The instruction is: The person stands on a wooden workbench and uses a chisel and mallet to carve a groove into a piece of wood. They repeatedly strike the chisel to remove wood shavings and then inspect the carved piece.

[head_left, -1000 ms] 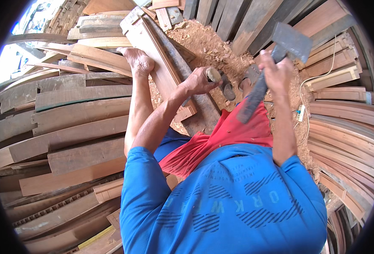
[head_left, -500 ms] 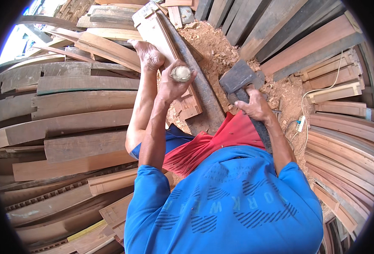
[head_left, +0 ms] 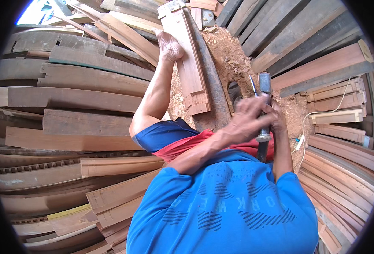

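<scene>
Hammer (head_left: 264, 81) just beyond blue shirt (head_left: 225, 211). Right hand (head_left: 279, 120) clenched round it; left hand (head_left: 248, 120) blurred across, can't tell grip. Looks metal-headed: likely heavy, stiff; hold by handle (head_left: 261, 154).

The hammer head (head_left: 264, 81) is dull metal, the chisel blade (head_left: 253, 85) glossy metal, the panel (head_left: 189, 76) smooth wood, the shirt (head_left: 233, 203) matt cloth, the boards (head_left: 85, 99) rough wood.

A: Left side?
B: Stacked boards (head_left: 87, 99), left of the foot (head_left: 171, 47).
A: Centre?
B: Plank (head_left: 191, 76) lying on a beam (head_left: 213, 86), foot at its left edge; shavings (head_left: 224, 53) right of the beam.
A: Right?
B: Hammer (head_left: 264, 81); further right, power strip (head_left: 299, 142), then stacked lumber (head_left: 343, 163).
</scene>
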Action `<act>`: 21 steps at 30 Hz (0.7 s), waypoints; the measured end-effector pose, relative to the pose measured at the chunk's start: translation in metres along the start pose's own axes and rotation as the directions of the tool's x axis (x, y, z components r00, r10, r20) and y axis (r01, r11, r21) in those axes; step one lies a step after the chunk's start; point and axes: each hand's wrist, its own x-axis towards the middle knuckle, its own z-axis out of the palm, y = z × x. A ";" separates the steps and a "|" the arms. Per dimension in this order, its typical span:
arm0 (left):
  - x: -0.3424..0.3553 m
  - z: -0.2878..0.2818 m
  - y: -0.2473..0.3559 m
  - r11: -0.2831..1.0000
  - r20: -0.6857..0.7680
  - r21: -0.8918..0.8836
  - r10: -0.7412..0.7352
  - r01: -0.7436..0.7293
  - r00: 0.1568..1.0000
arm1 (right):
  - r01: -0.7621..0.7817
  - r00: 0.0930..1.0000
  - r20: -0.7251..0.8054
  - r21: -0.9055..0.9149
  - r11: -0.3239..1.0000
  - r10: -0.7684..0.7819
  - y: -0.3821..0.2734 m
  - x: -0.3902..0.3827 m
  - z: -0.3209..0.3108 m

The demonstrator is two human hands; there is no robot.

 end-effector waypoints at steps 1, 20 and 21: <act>-0.012 -0.017 -0.011 0.976 0.092 -0.133 -0.163 0.175 0.982 | 0.016 0.999 0.028 -0.042 0.999 -0.015 0.000 -0.001 -0.006; -0.144 -0.085 -0.079 0.659 -0.042 0.223 -0.730 0.719 0.682 | 0.137 0.990 0.026 -0.014 0.990 -0.137 -0.011 -0.024 -0.021; -0.139 -0.100 -0.069 0.662 -0.115 0.251 -0.704 0.707 0.700 | 0.152 0.988 0.011 0.002 0.988 -0.152 -0.011 -0.026 -0.022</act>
